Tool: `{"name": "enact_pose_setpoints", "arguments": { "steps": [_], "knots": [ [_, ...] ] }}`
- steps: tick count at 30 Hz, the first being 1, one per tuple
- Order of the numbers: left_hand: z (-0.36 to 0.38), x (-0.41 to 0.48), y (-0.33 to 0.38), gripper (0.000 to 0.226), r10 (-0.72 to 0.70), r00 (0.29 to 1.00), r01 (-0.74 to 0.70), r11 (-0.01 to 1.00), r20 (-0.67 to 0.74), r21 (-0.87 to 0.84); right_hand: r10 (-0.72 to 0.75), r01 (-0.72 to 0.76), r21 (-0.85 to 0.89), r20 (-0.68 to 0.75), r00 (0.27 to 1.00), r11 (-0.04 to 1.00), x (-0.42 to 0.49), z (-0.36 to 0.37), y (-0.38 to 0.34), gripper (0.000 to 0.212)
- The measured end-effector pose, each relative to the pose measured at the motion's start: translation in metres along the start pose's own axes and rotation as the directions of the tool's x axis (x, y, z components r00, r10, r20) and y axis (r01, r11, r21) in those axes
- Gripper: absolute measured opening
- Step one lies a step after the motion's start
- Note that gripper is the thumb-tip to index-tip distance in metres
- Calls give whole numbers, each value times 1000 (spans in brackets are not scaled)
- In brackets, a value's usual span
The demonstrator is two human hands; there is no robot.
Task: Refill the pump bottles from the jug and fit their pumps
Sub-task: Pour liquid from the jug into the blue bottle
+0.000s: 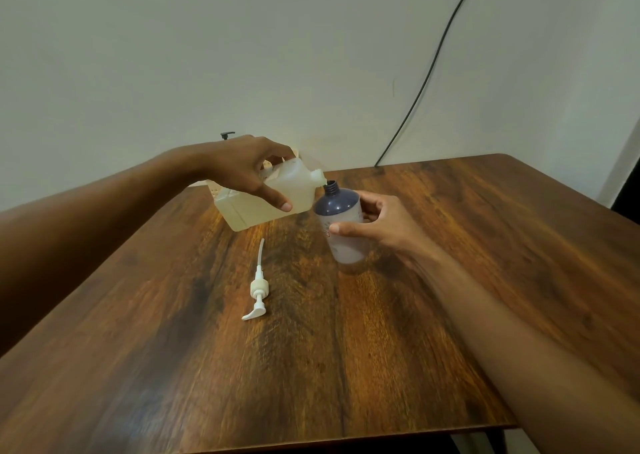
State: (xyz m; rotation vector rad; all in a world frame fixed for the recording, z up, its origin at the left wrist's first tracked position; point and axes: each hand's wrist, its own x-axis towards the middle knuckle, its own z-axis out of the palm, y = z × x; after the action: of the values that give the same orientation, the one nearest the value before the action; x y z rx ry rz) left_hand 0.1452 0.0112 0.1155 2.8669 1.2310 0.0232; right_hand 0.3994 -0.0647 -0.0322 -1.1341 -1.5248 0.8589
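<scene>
In the head view, mid-frame, our left hand [252, 173] grips the tilted translucent jug [277, 197], its spout just above the open neck of the dark pump bottle [341, 218]. Our right hand [375, 225] curls round this bottle on the bench [346, 367]. The white pump [258, 287] lies apart, lower left. We judge that tipping faster could overshoot the narrow neck and spill.

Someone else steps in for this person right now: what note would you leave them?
The left hand grips the tilted jug, spout at the bottle's open neck.
The right hand holds the bottle upright on the table.
The white pump lies loose on the table, nearer you.
Done: pump off, jug lined up; flow not visible.
Left: fill, set jug down, fit pump. A black pump top shows behind the left hand; its bottle is hidden.
</scene>
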Motion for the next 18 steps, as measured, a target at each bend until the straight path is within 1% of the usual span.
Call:
{"name": "enact_pose_setpoints", "arguments": {
  "steps": [11, 18],
  "knots": [
    [-2, -2, 4, 86, -9, 1000, 9, 1000, 11, 9, 5, -5, 2, 4, 1000, 1000, 0, 1, 0, 59],
    [-2, -2, 4, 85, -4, 1000, 4, 1000, 14, 19, 10, -10, 6, -2, 1000, 1000, 1, 0, 4, 65]
  ]
}}
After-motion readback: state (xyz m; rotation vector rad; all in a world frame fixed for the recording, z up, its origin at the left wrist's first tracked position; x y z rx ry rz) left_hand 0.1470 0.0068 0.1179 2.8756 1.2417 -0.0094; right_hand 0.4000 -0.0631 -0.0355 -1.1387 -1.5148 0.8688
